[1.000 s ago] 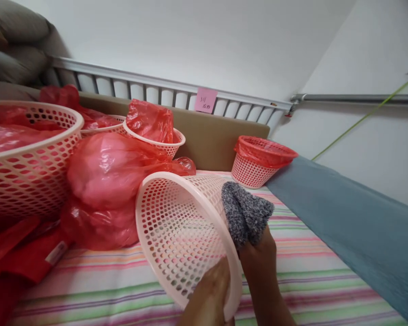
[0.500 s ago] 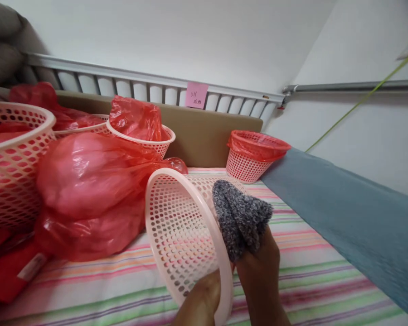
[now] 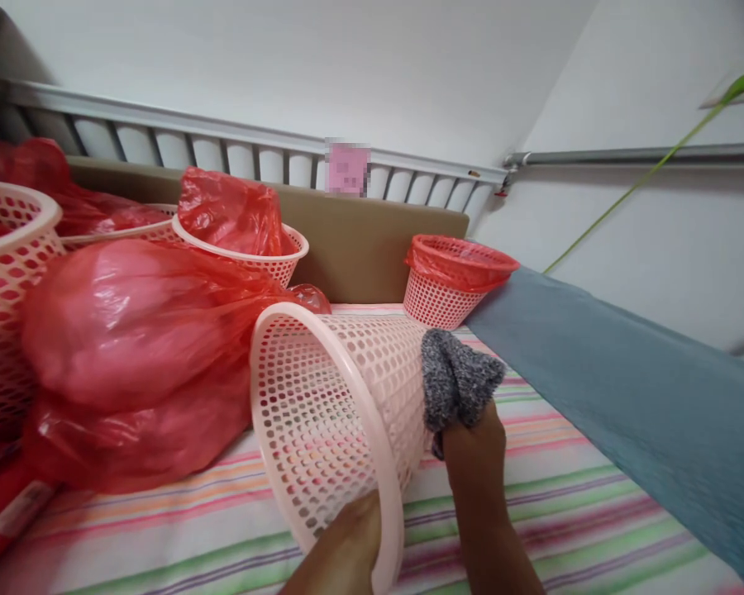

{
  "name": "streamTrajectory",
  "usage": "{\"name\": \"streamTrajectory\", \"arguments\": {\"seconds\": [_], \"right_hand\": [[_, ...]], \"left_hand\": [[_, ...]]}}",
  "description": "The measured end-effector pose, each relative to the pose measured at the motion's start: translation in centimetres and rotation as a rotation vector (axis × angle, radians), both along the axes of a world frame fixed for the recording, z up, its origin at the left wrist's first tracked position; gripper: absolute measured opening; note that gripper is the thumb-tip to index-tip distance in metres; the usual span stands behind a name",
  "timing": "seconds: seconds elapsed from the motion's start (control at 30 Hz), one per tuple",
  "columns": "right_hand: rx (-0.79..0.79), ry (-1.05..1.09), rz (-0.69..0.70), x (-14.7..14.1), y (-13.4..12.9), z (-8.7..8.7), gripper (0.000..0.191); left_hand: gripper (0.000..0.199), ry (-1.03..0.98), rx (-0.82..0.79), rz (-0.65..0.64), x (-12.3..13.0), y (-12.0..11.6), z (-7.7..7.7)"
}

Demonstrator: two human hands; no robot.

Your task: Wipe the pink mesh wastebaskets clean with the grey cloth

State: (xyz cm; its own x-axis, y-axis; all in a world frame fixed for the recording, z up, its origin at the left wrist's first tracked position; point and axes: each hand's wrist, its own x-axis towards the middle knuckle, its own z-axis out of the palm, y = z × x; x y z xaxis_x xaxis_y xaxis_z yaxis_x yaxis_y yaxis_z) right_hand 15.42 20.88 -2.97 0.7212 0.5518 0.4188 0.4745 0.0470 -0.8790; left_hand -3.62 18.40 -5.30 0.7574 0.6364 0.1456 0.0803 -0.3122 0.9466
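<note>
A pale pink perforated plastic basket (image 3: 403, 364) is tipped on its side above the striped sheet, its open mouth facing left and toward me. My left hand (image 3: 350, 537) grips the lower part of its rim; the fingertips are hidden by the basket wall. My right hand (image 3: 474, 438) is closed on a dark grey fuzzy cloth (image 3: 459, 376), which presses against the outside of the basket near its base. Immediately left of the basket lies a bulging red plastic bag (image 3: 142, 330).
Pink baskets with red bags, one basket (image 3: 241, 260) among them, stand at the left. A red-lined basket (image 3: 452, 285) is by the headboard (image 3: 347, 248). A blue-grey cover (image 3: 626, 388) runs along the right. Behind are a white radiator (image 3: 223, 157) and a green stem (image 3: 657, 169).
The cloth in my right hand has slid along the basket's outside from nearer the rim toward its base. The basket has turned slightly, and the view has shifted a little to the right.
</note>
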Motion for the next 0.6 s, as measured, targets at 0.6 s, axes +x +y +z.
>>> {"name": "streamTrajectory", "arguments": {"seconds": [0.6], "right_hand": [[-0.026,-0.02,-0.08,1.3,0.0,-0.8,0.045]], "left_hand": [[0.058,-0.102,-0.053,-0.039,1.8,-0.7,-1.7]]}}
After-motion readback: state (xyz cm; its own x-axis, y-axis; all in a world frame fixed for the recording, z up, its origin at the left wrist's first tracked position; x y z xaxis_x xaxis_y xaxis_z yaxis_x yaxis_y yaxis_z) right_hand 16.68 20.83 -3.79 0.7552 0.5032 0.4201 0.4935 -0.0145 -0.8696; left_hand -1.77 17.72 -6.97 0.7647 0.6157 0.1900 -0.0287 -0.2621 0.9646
